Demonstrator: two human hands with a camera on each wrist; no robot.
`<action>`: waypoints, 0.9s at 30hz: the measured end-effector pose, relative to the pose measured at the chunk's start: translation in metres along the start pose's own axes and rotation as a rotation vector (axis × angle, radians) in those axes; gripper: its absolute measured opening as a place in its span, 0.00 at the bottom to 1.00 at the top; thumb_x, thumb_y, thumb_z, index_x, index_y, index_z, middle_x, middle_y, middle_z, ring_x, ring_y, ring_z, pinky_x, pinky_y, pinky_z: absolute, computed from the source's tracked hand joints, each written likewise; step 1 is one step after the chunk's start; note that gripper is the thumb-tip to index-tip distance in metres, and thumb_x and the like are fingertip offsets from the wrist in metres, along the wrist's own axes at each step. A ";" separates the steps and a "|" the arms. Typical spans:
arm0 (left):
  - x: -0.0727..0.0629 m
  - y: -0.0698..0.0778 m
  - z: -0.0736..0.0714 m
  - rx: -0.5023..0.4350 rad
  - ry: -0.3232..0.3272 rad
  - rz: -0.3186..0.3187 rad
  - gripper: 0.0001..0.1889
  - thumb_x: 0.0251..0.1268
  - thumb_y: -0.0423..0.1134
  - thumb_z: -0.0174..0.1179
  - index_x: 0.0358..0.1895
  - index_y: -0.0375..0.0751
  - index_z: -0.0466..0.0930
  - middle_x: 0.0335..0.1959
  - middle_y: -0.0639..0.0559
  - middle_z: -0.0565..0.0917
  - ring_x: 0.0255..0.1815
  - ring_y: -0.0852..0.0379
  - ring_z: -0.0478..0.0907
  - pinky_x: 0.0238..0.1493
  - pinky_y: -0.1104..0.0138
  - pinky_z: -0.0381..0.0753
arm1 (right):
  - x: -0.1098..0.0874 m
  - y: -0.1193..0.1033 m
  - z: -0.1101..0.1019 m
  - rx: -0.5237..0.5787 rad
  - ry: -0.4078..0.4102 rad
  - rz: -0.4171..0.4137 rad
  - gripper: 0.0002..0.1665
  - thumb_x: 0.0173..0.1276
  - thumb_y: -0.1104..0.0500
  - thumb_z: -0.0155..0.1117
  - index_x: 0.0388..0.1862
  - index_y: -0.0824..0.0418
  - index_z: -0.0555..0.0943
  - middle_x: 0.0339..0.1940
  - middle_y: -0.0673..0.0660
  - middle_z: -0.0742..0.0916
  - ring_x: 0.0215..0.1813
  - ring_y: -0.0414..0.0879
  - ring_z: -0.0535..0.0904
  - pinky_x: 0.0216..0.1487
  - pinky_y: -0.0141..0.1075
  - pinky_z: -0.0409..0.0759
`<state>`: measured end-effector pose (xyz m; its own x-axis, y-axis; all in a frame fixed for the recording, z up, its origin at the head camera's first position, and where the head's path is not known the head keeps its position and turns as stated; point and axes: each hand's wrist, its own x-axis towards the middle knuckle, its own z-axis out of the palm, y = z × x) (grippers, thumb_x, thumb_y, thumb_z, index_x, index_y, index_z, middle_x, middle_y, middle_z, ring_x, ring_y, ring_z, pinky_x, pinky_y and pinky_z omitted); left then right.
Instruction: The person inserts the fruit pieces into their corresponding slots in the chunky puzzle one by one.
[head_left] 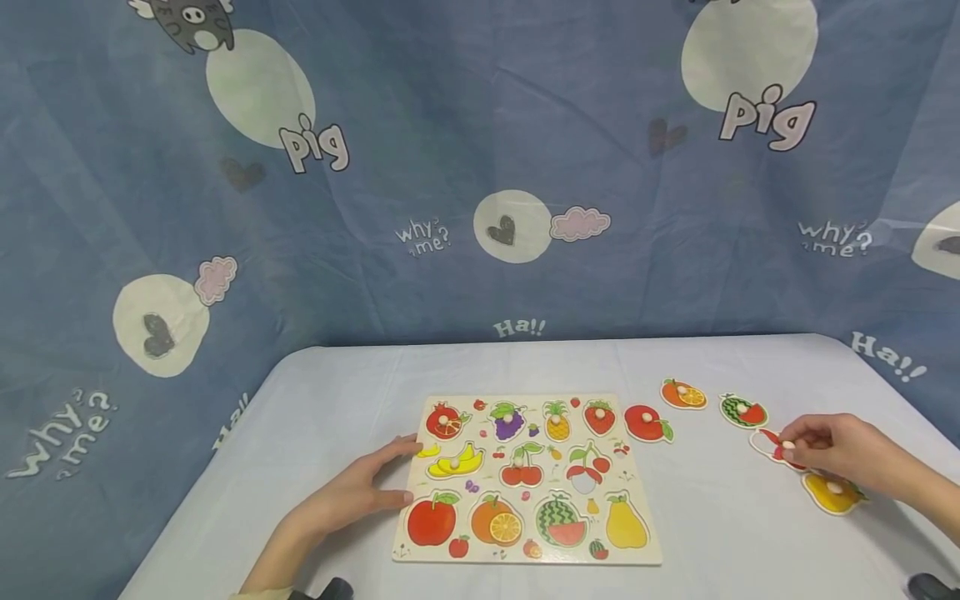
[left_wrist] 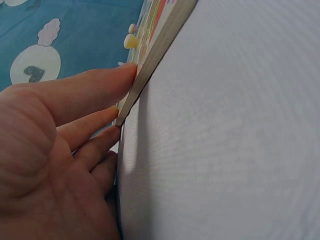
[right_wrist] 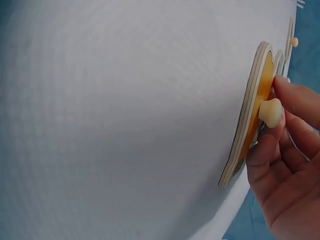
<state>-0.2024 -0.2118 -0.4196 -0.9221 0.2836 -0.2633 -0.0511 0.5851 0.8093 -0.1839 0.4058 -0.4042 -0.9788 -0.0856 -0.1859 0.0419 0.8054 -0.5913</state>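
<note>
A wooden fruit puzzle board [head_left: 480,458] lies on the white table. My left hand [head_left: 360,492] rests at its left edge; in the left wrist view the thumb [left_wrist: 107,90] and fingertips touch the board's side. On the right, my right hand [head_left: 843,450] pinches the small knob of a red-and-white puzzle piece [head_left: 762,443]. A yellow pear piece [head_left: 831,493] with a pale knob lies just below that hand, and it stands large before the fingers in the right wrist view. A watermelon piece [head_left: 743,411] lies just beyond the pinched piece.
An orange piece [head_left: 683,394] and a red apple piece [head_left: 648,423] lie right of the board. Knobbed pieces such as grapes [head_left: 507,422], pineapple [head_left: 557,422] and strawberry [head_left: 599,418] sit in the board. A blue printed cloth [head_left: 420,292] hangs behind the table.
</note>
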 end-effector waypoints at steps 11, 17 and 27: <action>0.001 -0.001 0.000 0.012 0.003 -0.012 0.36 0.50 0.40 0.73 0.67 0.53 0.73 0.74 0.45 0.64 0.76 0.38 0.51 0.67 0.34 0.52 | 0.000 0.000 0.002 0.006 0.001 -0.020 0.06 0.67 0.62 0.66 0.41 0.63 0.81 0.27 0.52 0.82 0.26 0.42 0.76 0.21 0.32 0.73; 0.001 -0.002 0.000 0.013 0.006 -0.012 0.36 0.50 0.40 0.73 0.67 0.53 0.73 0.74 0.45 0.64 0.76 0.38 0.51 0.68 0.34 0.52 | 0.002 -0.002 0.002 -0.017 0.022 -0.034 0.07 0.66 0.64 0.65 0.43 0.64 0.81 0.28 0.52 0.80 0.25 0.43 0.75 0.20 0.33 0.73; 0.001 -0.001 0.000 0.000 0.000 -0.013 0.36 0.51 0.39 0.73 0.67 0.53 0.73 0.74 0.46 0.64 0.76 0.39 0.52 0.67 0.34 0.53 | 0.008 -0.004 0.002 -0.142 0.079 -0.131 0.08 0.63 0.65 0.68 0.41 0.61 0.82 0.31 0.50 0.81 0.31 0.38 0.72 0.30 0.31 0.73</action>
<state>-0.2030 -0.2122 -0.4205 -0.9214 0.2762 -0.2736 -0.0629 0.5886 0.8060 -0.1911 0.4004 -0.4049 -0.9870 -0.1530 -0.0494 -0.1097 0.8654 -0.4889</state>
